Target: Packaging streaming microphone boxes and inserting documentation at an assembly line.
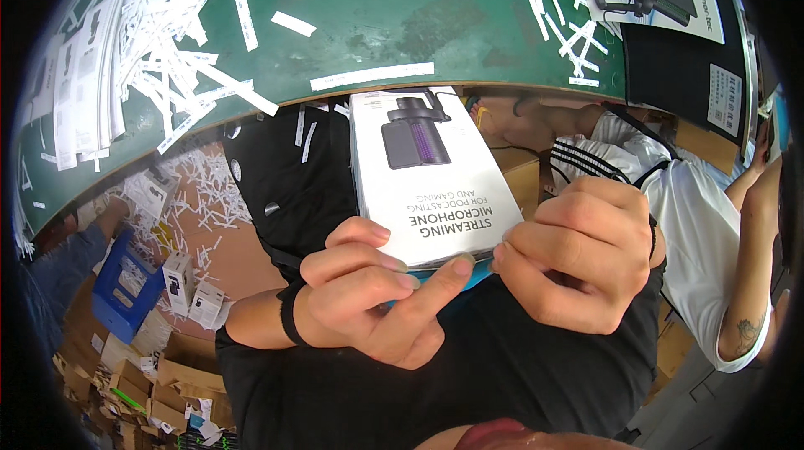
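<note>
I see a white box (448,199) with a dark, purple-striped microphone picture (419,136), just beside the table (352,31). The left hand (377,295) curls at its near edge, the right hand (578,257) at its corner; whether they pinch, I can't tell

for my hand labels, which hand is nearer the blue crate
Left: the left hand, at the box, is right of the blue crate; the right hand, also at the box, is farther right.
</note>
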Tool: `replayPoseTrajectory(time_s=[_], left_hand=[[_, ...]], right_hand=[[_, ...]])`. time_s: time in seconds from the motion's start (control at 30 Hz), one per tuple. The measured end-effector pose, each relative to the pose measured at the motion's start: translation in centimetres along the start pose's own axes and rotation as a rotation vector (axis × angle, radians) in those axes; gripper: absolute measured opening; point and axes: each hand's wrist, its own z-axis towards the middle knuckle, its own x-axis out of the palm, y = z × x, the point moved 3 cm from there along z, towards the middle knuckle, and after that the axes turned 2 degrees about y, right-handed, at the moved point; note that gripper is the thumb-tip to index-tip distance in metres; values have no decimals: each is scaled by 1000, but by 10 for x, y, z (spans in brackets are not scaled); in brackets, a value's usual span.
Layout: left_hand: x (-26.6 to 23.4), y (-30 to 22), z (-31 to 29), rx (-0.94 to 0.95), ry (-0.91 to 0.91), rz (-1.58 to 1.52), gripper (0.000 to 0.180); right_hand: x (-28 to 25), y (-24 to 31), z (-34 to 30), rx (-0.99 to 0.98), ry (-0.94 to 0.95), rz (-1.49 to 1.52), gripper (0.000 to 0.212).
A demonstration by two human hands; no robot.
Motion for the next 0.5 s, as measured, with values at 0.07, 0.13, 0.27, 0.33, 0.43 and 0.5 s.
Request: replayPoseTrajectory(time_s=[0.07,0.13,0.27,0.33,0.43,0.5], left_hand=[[1,2,-2,-17,2,-11,35],[2,6,-7,-13,-92,-237,42],[1,6,-8,-36,-97,-211,35],[0,6,-8,-46,-111,-214,35],[2,5,-9,-56,-135,-210,34],[2,6,-9,-61,-133,-228,34]], right_hand=[[1,1,1,6,-9,-52,34],[3,3,2,3,-19,-85,35],[2,5,4,0,8,-100,36],[4,5,3,10,-23,-126,36],[5,6,2,5,-26,-126,36],[5,4,3,4,-14,-106,35]])
